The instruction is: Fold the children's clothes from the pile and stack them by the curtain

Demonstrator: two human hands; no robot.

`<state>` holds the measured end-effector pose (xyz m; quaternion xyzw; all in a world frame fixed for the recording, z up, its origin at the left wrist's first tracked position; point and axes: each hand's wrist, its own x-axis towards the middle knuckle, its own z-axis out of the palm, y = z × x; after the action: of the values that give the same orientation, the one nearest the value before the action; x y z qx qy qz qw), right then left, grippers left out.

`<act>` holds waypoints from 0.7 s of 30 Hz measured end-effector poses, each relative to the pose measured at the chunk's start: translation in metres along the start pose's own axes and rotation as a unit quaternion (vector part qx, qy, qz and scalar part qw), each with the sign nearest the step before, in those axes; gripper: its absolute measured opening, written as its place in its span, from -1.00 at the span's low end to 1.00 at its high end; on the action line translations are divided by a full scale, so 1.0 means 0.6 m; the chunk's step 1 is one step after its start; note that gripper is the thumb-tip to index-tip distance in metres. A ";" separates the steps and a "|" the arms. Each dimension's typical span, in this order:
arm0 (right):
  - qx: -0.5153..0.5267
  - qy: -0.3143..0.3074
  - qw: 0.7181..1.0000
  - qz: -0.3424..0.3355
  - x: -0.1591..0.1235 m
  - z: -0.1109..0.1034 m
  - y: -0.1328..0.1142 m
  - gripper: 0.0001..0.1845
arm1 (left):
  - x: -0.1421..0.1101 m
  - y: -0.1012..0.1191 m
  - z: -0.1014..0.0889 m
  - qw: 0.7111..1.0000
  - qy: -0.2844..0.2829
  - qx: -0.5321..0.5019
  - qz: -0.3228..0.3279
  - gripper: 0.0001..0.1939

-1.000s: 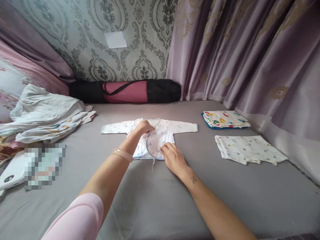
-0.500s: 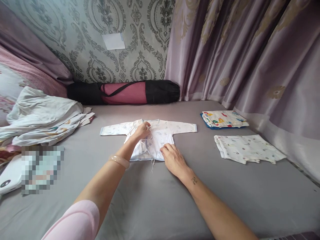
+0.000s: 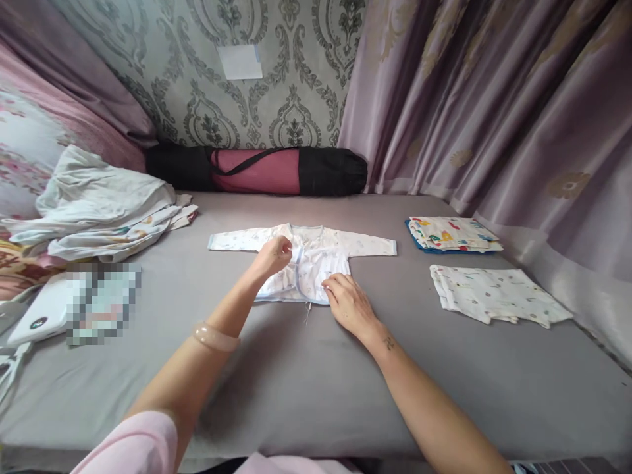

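A small white baby shirt (image 3: 323,263) with blue trim and a faint print lies spread on the grey bed sheet, both sleeves stretched out sideways. My left hand (image 3: 275,255) is over the shirt's left chest, fingers pinched closed; what they hold, if anything, is hidden. The shirt's blue-edged front flap runs down just right of that hand. My right hand (image 3: 349,304) rests on the shirt's lower right side, its fingers lying over the edge near the hem. Thin white ties (image 3: 307,311) hang out below the bottom hem.
To the right lie folded white printed cloth (image 3: 498,295) and a folded colourful stack (image 3: 454,234). Crumpled pale clothes (image 3: 106,201) are heaped on the left, near a white device (image 3: 49,309) and a blurred item (image 3: 105,304). A black-and-pink long bag (image 3: 257,171) lies along the wall.
My left hand has shifted left and towards me across the shirt, uncovering more of the neckline and blue-edged flap. My right hand stays at the lower right side. The view has tilted down slightly.
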<state>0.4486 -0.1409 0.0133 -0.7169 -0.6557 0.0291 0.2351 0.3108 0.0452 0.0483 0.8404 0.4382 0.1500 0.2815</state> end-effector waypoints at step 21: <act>0.151 0.006 0.986 0.067 0.056 0.012 -0.050 -0.72 | -0.134 -0.032 0.059 0.983 0.004 0.074 0.167 -0.68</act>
<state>0.4231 -0.1060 0.0270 -0.7156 -0.5928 0.1389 0.3425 0.2701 -0.0240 0.0077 0.9195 0.3030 0.1651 0.1881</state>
